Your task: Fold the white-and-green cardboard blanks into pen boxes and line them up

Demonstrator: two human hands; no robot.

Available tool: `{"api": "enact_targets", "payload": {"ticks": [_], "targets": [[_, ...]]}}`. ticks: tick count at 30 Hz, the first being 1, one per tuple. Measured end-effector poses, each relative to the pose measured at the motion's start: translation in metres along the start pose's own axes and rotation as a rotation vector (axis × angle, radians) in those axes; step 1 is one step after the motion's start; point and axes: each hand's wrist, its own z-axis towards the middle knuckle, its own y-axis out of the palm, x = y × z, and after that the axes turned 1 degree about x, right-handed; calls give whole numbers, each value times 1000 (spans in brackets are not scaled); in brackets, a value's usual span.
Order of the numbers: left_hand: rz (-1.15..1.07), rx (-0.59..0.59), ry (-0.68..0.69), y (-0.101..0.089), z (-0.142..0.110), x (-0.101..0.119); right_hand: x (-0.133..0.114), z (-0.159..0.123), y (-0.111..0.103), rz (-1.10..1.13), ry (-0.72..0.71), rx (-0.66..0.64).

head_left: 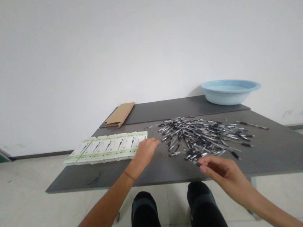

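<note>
A large loose heap of pens point(197, 134) with clear barrels and black caps or grips lies on the grey table in front of me. My right hand point(222, 169) is at the heap's near edge, thumb and fingertips closed on the end of a pen point(193, 162). Between the heap and a row of white-and-green printed packs point(107, 147) is my left hand point(146, 150). Its fingers are drawn together and point right; whatever they may hold is hidden. The packs overlap side by side, each with a dark pen picture, and my left hand covers part of the rightmost one.
A brown paper bag point(120, 115) lies flat at the back left. At the back right stands a light blue basin point(230, 92). The grey table point(274, 151) reaches towards a white wall; my knees are below its near edge. A thin dark strand point(95, 179) lies front left.
</note>
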Motion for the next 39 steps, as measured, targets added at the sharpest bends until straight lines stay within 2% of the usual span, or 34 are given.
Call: {"api": "enact_targets", "payload": {"ticks": [3, 6, 10, 15, 22, 30, 39], "targets": [[64, 34, -64, -16, 0, -12, 2, 0, -1, 8, 21, -7], [110, -1, -77, -28, 0, -22, 3, 1, -1, -8, 34, -28], [173, -51, -114, -33, 5, -28, 2, 1, 2, 3, 41, -47], [229, -177, -126, -22, 25, -22, -3, 2, 5, -1, 30, -48], [259, -277, -110, 4, 43, 8, -11, 3, 7, -3, 27, -37], [258, -280, -129, 23, 53, 26, -19, 4, 7, -10, -3, -19], [292, -209, -61, 14, 52, 19, -19, 3, 5, 33, 3, 3]]}}
